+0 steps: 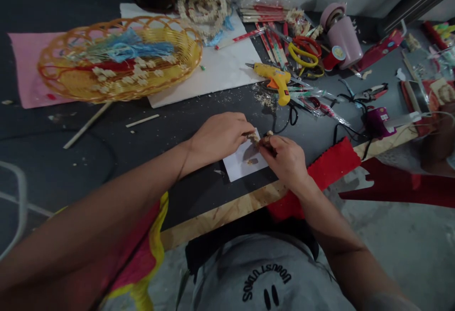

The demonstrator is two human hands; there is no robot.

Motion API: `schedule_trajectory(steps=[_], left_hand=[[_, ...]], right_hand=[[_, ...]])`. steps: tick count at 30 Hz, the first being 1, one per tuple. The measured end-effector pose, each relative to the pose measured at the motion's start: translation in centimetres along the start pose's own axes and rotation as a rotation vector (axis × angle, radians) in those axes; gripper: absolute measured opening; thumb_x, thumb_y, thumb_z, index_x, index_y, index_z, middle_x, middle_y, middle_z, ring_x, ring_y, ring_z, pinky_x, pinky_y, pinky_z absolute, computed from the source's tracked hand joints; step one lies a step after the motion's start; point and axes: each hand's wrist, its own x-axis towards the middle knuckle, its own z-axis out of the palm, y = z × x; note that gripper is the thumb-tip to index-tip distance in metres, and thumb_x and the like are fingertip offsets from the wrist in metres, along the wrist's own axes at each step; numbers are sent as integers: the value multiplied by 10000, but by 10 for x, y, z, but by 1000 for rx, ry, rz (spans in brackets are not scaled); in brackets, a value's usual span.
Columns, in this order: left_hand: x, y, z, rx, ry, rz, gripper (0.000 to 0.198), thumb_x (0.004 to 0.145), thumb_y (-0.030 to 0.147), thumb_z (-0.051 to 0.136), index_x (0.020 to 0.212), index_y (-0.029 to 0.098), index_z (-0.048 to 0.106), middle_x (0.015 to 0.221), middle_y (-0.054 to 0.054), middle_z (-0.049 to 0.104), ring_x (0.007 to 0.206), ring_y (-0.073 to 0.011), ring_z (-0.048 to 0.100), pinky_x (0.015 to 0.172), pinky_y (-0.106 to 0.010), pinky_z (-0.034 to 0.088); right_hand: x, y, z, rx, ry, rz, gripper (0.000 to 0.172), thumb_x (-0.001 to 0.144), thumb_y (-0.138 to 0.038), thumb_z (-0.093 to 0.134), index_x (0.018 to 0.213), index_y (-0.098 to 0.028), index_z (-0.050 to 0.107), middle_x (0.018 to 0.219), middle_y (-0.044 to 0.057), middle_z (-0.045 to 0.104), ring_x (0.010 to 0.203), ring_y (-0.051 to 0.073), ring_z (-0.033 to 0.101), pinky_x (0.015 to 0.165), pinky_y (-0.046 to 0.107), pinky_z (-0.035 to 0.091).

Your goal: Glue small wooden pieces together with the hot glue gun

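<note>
My left hand (225, 133) is closed in a pinch on a small, knobbly beige piece (253, 137). Close beside it, my right hand (288, 159) is also closed, with thumb and fingers meeting at the piece's right end; another pale bit (269, 133) shows above those fingers. Whether the two bits are joined I cannot tell. Under both hands lies a white sheet of paper (234, 171), with a small tan crumb (250, 162) and a shadow on it. The fingertips partly hide what is held.
A yellow wicker basket (194, 55) holds blue tassels and beige pieces at the back left. Behind my hands lie a yellow glue gun (275, 78), yellow-handled scissors (302, 57) and pliers (371, 93). Red felt (336, 161) hangs over the table edge. A person's arm (439, 145) shows at right.
</note>
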Motion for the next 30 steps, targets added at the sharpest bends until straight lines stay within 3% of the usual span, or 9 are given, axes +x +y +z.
schedule_trajectory(steps=[7,20,30], left_hand=[[-1,1,-3,19,-18,-8,247,924,235,544,1092,240,725,1087,-30,684,1036,-196,648,797,-267,460],[-1,2,-3,39,-20,-21,235,928,241,559,1090,252,728,1095,-19,689,1043,-190,656,784,-259,461],[-1,2,-4,35,-38,-22,248,924,245,550,1096,246,729,1084,-27,688,1041,-197,655,795,-265,467]], right_hand=[[-1,3,4,-18,65,-17,75,887,-257,638,824,-221,657,827,43,743,803,202,685,709,286,467],[-1,1,6,-39,41,-23,83,910,-247,626,845,-232,674,910,35,767,877,203,698,752,301,458],[-1,4,11,-37,114,-13,77,874,-271,642,813,-228,622,781,30,720,753,190,671,695,286,463]])
